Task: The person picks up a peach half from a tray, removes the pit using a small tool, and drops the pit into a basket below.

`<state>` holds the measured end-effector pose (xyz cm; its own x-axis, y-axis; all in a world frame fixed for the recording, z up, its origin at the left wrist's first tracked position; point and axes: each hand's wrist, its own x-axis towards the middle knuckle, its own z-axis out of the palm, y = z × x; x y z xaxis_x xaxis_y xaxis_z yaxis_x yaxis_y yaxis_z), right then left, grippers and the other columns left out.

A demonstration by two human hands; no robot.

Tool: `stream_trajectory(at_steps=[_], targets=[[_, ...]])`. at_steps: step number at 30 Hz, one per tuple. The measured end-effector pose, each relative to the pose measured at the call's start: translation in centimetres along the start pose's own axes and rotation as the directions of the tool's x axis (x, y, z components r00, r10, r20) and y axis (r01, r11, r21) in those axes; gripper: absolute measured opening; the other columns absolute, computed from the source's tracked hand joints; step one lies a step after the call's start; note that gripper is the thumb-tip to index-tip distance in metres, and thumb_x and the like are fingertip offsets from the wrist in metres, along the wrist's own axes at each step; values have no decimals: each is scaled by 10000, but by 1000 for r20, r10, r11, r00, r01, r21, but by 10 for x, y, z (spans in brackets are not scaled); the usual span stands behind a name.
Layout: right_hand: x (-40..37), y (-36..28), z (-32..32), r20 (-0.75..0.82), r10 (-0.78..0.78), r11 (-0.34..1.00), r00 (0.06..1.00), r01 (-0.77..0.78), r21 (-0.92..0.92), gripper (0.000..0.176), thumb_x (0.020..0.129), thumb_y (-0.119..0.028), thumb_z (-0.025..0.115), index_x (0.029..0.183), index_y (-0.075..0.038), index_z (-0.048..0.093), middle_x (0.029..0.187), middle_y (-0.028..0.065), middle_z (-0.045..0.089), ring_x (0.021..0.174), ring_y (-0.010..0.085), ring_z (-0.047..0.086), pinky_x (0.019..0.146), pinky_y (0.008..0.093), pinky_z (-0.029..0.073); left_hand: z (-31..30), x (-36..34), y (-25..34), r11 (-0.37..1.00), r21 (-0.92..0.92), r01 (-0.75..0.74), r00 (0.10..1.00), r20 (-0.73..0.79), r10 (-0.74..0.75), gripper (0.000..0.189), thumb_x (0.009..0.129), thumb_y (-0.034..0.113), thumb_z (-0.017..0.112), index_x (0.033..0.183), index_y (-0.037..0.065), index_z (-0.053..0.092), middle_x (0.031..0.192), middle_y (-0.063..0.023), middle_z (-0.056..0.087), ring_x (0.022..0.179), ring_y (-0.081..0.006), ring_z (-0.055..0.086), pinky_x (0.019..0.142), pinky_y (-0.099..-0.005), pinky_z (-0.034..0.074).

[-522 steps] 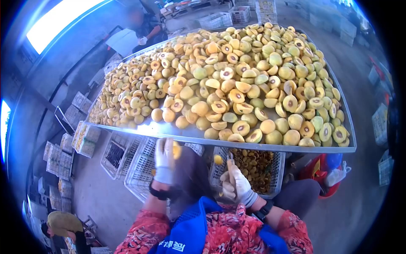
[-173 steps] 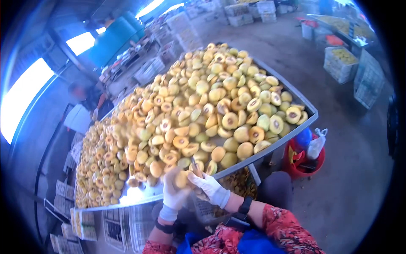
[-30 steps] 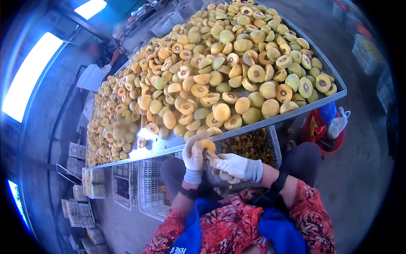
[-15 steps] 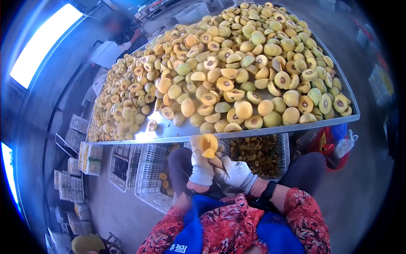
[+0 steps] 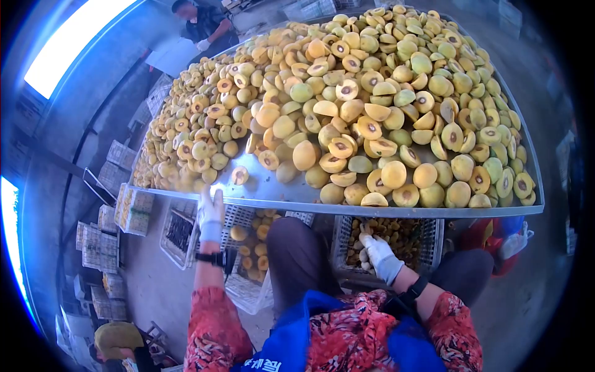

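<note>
Gloved in white, my left hand point(image 5: 211, 214) is raised at the tray's front edge, its fingers apart and nothing seen between them. A fruit half point(image 5: 238, 233) shows below and to its right, over a white crate point(image 5: 248, 294) of orange fruit halves. My right hand point(image 5: 379, 255), also gloved, is low over a crate point(image 5: 339, 248) of dark brownish pieces. Its fingers are closed round something too small to make out. Many halved yellow-green fruits point(image 5: 347, 90), some with brown pits, cover the metal tray point(image 5: 282, 191); one half point(image 5: 239, 175) lies apart near its front edge.
At the back left, a person point(image 5: 207, 28) with a gloved hand is by a white box point(image 5: 173, 57). Another person's cap point(image 5: 118, 338) shows at the lower left. Stacked crates point(image 5: 102, 248) stand left. A red bag point(image 5: 480, 242) is beyond my right knee.
My hands have parted. The left went left to the tray edge and no longer holds the cut fruit; the right moved right, over the crate of dark pieces. The view has shifted a little.
</note>
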<state>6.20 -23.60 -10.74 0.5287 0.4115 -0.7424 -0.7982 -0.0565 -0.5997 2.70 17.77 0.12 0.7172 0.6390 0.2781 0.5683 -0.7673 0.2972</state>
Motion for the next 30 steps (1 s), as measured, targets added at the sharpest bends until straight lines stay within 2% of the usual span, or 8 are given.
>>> stream_trajectory(at_steps=[5, 7, 9, 11, 14, 20, 23, 30], targets=[[-14, -6, 0, 160, -1, 949, 987, 51, -310, 409, 931, -412, 525, 1032, -16, 521, 642, 59, 561, 450, 127, 512, 404, 261, 424, 76, 77, 8, 994, 103, 27, 985, 165, -44, 732, 884, 351, 571, 1462, 26, 262, 1264, -282, 531, 1169, -414, 529, 967, -462, 436], [-33, -19, 2, 167, -80, 841, 983, 157, -518, 430, 937, -425, 506, 1049, -10, 519, 707, 136, 620, 571, 239, 620, 506, 356, 495, 74, 86, 36, 989, 111, 97, 941, 315, -128, 850, 827, 344, 627, 1500, 67, 189, 1264, -277, 533, 1166, -390, 547, 958, -427, 460], [-42, -23, 2, 212, -195, 746, 958, 285, -602, 442, 942, -436, 490, 1056, -9, 515, 756, 183, 635, 668, 310, 637, 583, 410, 498, 69, 86, 54, 929, -36, 368, 725, 637, -263, 624, 775, 264, 705, 1299, 59, 435, 1166, -201, 587, 916, -267, 668, 630, -373, 564], [-51, -28, 4, 274, -306, 622, 912, 409, -668, 455, 946, -446, 474, 1063, -8, 510, 804, 229, 649, 764, 381, 654, 660, 464, 501, 96, 80, 30, 869, -346, 354, 820, 562, -110, 447, 784, 158, 713, 1137, 27, 472, 917, -125, 626, 610, -206, 651, 460, -302, 525], [-59, -34, 9, 320, -489, 476, 812, 556, -682, 434, 958, -449, 453, 1041, -26, 507, 853, 253, 648, 844, 438, 625, 730, 512, 472, 41, 26, 91, 721, -595, 354, 872, 488, -25, 417, 783, 147, 701, 1073, -22, 454, 948, -158, 602, 643, -200, 658, 412, -273, 496], [-75, -40, 27, 303, -711, 360, 635, 698, -619, 352, 966, -402, 466, 959, -51, 499, 768, 226, 643, 739, 426, 631, 647, 516, 479, 18, -100, 156, 103, -815, 570, 794, 578, 187, 429, 893, 336, 617, 1258, 151, 489, 998, -114, 620, 677, -224, 635, 440, -260, 447], [-75, -35, 25, 298, -755, 315, 584, 721, -617, 355, 962, -407, 468, 948, -54, 500, 729, 226, 637, 700, 424, 631, 625, 516, 485, 21, -139, 180, -56, -776, 628, 764, 602, 232, 489, 962, 481, 471, 1205, 61, 531, 1013, -121, 625, 872, -221, 617, 723, -337, 520], [-90, -32, 12, 272, -703, 321, 657, 635, -703, 327, 956, -363, 509, 923, -39, 480, 733, 231, 631, 706, 424, 628, 593, 499, 476, 21, -178, 221, 198, -917, 345, 912, 378, 160, 544, 1010, 446, 377, 1130, -45, 578, 943, -124, 650, 808, -173, 614, 753, -287, 506]])
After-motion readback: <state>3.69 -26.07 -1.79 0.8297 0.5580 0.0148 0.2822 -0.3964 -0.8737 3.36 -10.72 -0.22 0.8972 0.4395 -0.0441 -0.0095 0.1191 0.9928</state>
